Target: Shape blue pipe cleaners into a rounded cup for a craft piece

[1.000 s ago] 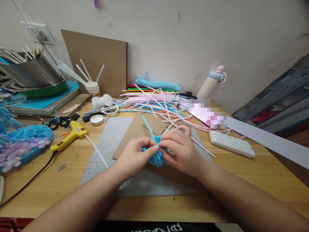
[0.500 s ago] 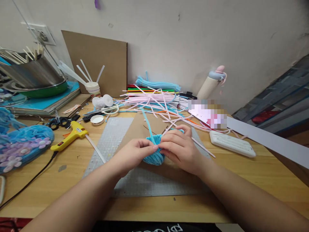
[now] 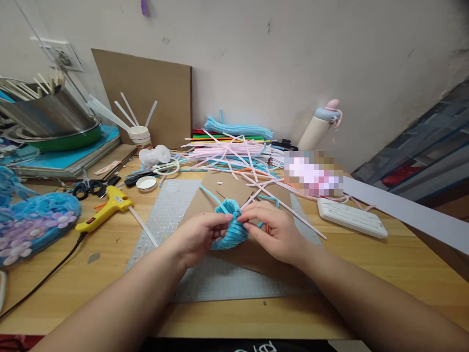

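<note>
We have the blue coil (image 3: 237,235) between our hands, over the cardboard sheet (image 3: 234,187).
Our left hand (image 3: 198,238) pinches the coil's left side; our right hand (image 3: 277,231) meets its right edge, grip narrow, though whether it pinches we cannot tell. The loose strand (image 3: 210,196) slants from the coil toward the sheet's far-left edge.

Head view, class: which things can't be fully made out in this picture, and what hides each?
Head view: underside of the blue fuzzy coil, turned away from the camera.
Head view: part of the bent blue stem, behind the right hand.
Head view: whatever lies under the pixelated patch, masked.
Head view: rest of the flowered blue piece, cut off by the left edge.
</note>
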The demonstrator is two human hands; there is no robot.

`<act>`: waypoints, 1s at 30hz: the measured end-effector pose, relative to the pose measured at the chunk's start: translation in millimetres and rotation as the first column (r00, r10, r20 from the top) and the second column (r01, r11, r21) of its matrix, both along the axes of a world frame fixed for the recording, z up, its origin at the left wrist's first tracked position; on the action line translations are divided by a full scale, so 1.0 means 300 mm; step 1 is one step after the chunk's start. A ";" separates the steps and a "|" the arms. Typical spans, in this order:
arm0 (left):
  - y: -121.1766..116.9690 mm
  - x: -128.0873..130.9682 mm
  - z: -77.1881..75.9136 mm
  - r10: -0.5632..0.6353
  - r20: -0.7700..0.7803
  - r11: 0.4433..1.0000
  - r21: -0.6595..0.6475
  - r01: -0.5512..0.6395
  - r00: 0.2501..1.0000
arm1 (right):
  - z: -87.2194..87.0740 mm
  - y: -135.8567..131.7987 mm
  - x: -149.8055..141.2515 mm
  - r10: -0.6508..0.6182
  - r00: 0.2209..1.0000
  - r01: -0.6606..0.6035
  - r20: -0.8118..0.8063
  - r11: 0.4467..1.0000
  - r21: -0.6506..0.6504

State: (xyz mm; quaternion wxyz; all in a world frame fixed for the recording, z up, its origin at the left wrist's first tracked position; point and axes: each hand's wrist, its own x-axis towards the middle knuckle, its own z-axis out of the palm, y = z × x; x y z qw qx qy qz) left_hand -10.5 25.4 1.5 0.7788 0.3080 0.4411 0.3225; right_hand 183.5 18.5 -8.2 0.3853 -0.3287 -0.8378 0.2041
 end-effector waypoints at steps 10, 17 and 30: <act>-0.008 0.000 -0.016 0.005 0.202 0.992 -0.126 0.021 0.979 | -0.011 -0.024 -0.030 -0.029 0.980 0.014 -0.196 0.997 -0.079; -0.022 0.012 -0.018 0.002 0.200 0.999 -0.043 0.007 0.980 | -0.020 -0.035 -0.042 -0.102 0.982 0.097 -0.157 0.995 -0.039; -0.059 0.012 0.005 0.382 -0.587 0.517 0.776 0.362 0.714 | -0.026 0.010 -0.028 -0.353 0.924 0.296 -0.146 0.904 -0.310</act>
